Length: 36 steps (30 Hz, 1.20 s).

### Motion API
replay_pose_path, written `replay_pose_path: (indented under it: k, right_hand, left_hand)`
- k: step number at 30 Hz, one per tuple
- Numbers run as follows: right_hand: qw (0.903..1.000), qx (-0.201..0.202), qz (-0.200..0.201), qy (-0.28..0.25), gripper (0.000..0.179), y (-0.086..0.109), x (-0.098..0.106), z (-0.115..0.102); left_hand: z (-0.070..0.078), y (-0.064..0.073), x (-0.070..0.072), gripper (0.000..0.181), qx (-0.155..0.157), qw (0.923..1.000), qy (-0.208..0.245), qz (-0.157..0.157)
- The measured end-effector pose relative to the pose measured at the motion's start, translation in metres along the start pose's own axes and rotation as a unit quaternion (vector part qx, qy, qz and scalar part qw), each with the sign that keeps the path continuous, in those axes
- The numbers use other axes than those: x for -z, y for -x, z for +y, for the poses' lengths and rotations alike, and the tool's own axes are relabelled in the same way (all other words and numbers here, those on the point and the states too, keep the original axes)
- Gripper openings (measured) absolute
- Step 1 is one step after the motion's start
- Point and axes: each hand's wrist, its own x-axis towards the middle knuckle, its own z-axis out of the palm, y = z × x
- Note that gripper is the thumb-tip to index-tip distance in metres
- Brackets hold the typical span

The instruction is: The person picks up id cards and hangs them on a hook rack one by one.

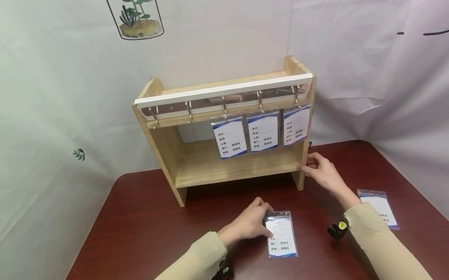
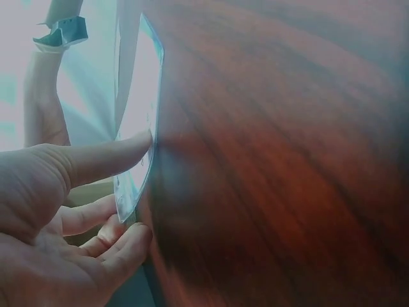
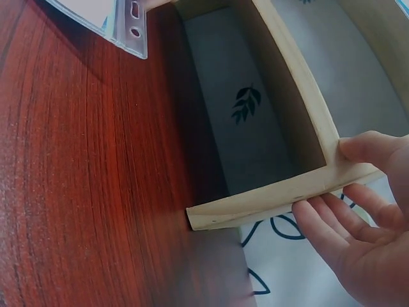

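Note:
Between the thumb and fingers of my left hand is a badge holder, a clear sleeve with a blue-edged white card. In the left wrist view the thumb lies over the card and the other fingers are behind its lower end. My right hand grips the right side panel of a small wooden shelf. The right wrist view shows its thumb by the shelf board's corner, with fingers along the panel's outer side. The held badge's slotted top also appears there.
Three similar badges hang from the right-hand hooks of the shelf's white hook rail; two hooks on the left bear nothing. Another badge lies on the dark red table beside the right forearm. White printed cloth stands behind.

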Motion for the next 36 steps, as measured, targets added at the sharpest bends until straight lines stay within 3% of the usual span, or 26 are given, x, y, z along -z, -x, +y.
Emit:
replay_pose_path:
  k: [7, 16, 29, 36]
  right_hand:
    - [1.0000, -0.005, -0.005, -0.002, 0.057, 0.000, 0.000, 0.000]
    - [0.9999, -0.005, -0.005, -0.009, 0.058, -0.001, -0.001, -0.001]
    - [0.9999, 0.002, -0.009, -0.011, 0.057, 0.000, 0.001, 0.000]
    - [0.9999, 0.000, -0.007, -0.009, 0.057, -0.002, 0.000, 0.001]
  left_hand:
    - [0.001, 0.003, 0.002, 0.050, -0.012, 0.9996, 0.016, 0.019]
    - [0.001, 0.005, 0.009, 0.034, -0.037, 0.9951, 0.077, 0.050]
    - [-0.002, 0.014, 0.020, 0.024, -0.029, 0.9900, 0.120, 0.068]
    - [-0.007, 0.019, 0.026, 0.022, -0.029, 0.9892, 0.122, 0.076]
